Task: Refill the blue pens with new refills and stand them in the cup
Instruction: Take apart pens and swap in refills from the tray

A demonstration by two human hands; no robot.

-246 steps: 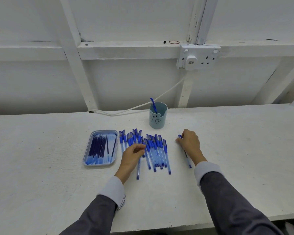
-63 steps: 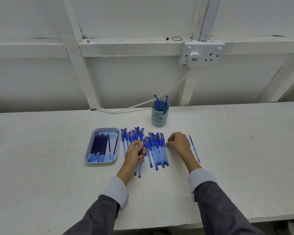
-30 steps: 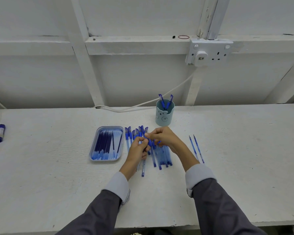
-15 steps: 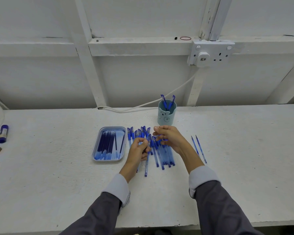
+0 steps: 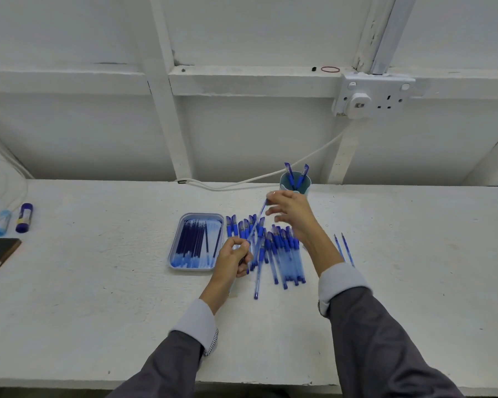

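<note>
Pinching the far tip of a thin blue refill (image 5: 256, 221), right hand (image 5: 292, 211) hovers just near of the cup (image 5: 306, 187); left hand (image 5: 232, 258) grips its near end. Pens (image 5: 283, 254): clear barrels, blue grips and caps, loose row on counter (image 5: 98, 282) right of tray (image 5: 202, 216) of dark-blue refills. Two pens stand in cup. Print on them too small to read.

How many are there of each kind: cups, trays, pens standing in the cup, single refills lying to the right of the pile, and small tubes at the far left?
Cups: 1
Trays: 1
Pens standing in the cup: 2
Single refills right of the pile: 2
Small tubes at the far left: 2
Total: 8
</note>
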